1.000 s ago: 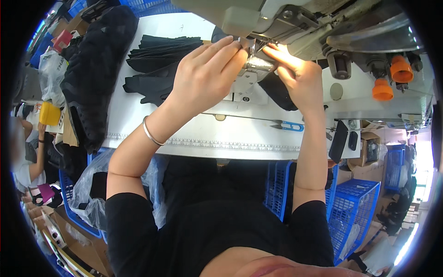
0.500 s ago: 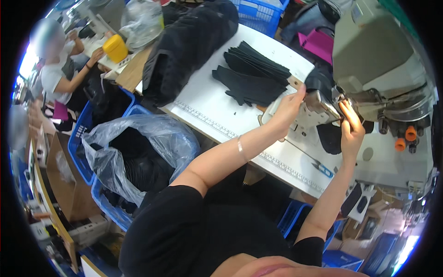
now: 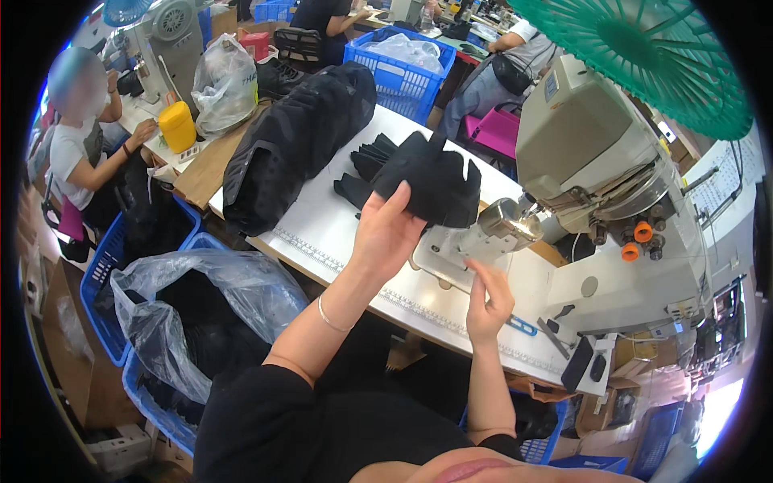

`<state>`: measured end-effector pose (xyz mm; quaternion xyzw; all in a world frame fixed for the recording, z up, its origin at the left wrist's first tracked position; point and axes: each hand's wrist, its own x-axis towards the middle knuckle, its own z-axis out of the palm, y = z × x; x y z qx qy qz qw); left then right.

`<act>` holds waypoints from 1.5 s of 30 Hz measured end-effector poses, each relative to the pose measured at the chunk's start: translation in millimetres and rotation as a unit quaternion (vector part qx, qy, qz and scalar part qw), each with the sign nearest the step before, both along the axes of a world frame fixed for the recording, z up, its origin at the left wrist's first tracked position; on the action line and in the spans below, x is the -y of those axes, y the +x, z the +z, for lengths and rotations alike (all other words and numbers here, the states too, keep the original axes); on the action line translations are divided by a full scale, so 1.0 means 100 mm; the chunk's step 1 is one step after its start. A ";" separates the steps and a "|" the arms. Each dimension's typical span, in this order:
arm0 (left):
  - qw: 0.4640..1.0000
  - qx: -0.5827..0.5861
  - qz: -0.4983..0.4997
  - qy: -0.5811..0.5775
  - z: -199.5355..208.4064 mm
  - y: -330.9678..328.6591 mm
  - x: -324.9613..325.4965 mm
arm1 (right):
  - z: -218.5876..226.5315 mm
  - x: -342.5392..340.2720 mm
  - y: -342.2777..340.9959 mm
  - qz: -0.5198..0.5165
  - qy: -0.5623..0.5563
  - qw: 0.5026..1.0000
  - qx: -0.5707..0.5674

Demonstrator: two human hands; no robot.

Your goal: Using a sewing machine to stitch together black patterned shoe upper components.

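Note:
My left hand (image 3: 390,233) is closed on a black fabric piece (image 3: 435,181), thumb on top, lifted over the white table. The piece has notched edges and covers part of a stack of black fabric pieces (image 3: 348,191) lying behind it. My right hand (image 3: 491,304) is in front of the sewing machine (image 3: 576,129), index finger stretched out toward its bed plate (image 3: 451,248) and the other fingers partly curled. Nothing shows in this hand. Blue-handled thread snips (image 3: 522,324) lie partly hidden beside the right hand. The machine's metal head (image 3: 509,224) stands between the fabric and the machine body.
A large black bundle (image 3: 302,133) lies along the table's left side. Blue crates, one with a plastic bag (image 3: 233,282) of black pieces, stand at the lower left. A green fan guard (image 3: 644,56) hangs at upper right. Other people sit at tables beyond.
My left hand has moved left, away from the machine, and now holds up a black fabric piece. My right hand has drawn back from the machine head toward me. The view has shifted too.

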<state>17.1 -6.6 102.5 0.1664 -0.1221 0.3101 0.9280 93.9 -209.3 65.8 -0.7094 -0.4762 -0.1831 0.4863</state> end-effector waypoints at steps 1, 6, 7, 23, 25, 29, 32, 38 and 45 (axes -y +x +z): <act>1.000 -0.004 -0.007 0.001 -0.07 -0.06 0.01 | 0.11 -0.09 -0.04 -0.007 0.001 1.000 -0.004; 1.000 -0.009 -0.006 0.027 -0.21 -0.33 0.19 | 0.87 -0.66 -0.12 0.018 0.072 0.997 0.034; 1.000 -0.007 -0.007 0.028 -0.19 -0.34 0.23 | 1.02 -0.72 -0.14 0.032 0.063 0.997 0.020; 0.996 -0.019 -0.081 -0.009 -0.36 -0.49 0.42 | 0.82 -0.30 -0.17 0.030 0.092 0.974 -0.204; 0.997 -0.028 -0.074 0.012 -0.37 -0.46 0.42 | 0.39 0.02 -0.13 0.000 0.097 0.958 -0.270; 0.995 -0.013 -0.099 -0.030 -0.39 -0.53 0.39 | -0.23 0.17 -0.30 0.115 0.046 0.782 -0.611; 0.997 -0.032 -0.066 -0.018 -0.44 -0.67 0.35 | -0.37 -0.01 -0.23 0.179 0.106 0.683 -0.700; 0.994 -0.020 -0.107 0.020 -0.80 -1.28 0.01 | 0.01 -0.64 -0.11 0.249 0.147 0.702 -0.650; 0.968 -0.027 0.231 0.090 -1.18 -2.30 -1.03 | 0.02 -2.43 -0.61 0.405 -0.040 0.754 -0.516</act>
